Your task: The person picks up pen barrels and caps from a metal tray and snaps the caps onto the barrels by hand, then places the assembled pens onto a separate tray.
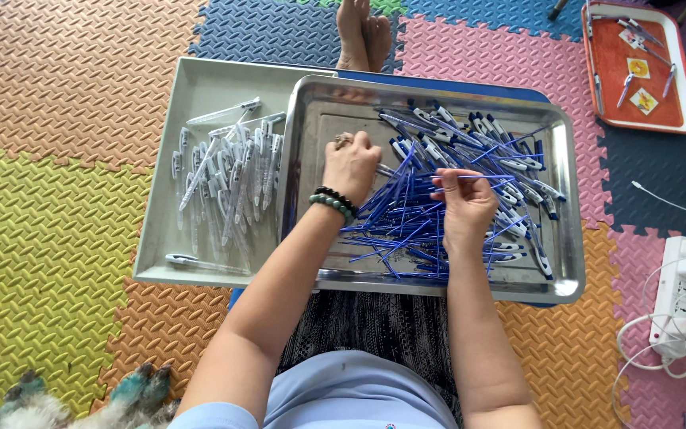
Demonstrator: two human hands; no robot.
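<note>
right hand (464, 208): pinching one thin blue refill (470, 177) above the pile
left hand (351, 165): fingers curled on a pen part in the steel tray (569, 238) (part too small to tell)
steel tray: loose blue refills (402, 222), blue-white pen caps (510, 159)
grey tray (200, 79), left: clear pen barrels (228, 179)
far right: orange tray (676, 71), power strip (676, 294)

The left hand (351, 163) covers whatever its fingers pinch, so its grip cannot be told. The steel tray (311, 238) overlaps the white tray's (200, 79) right side. The power strip (680, 298) is cut off by the right edge.
</note>
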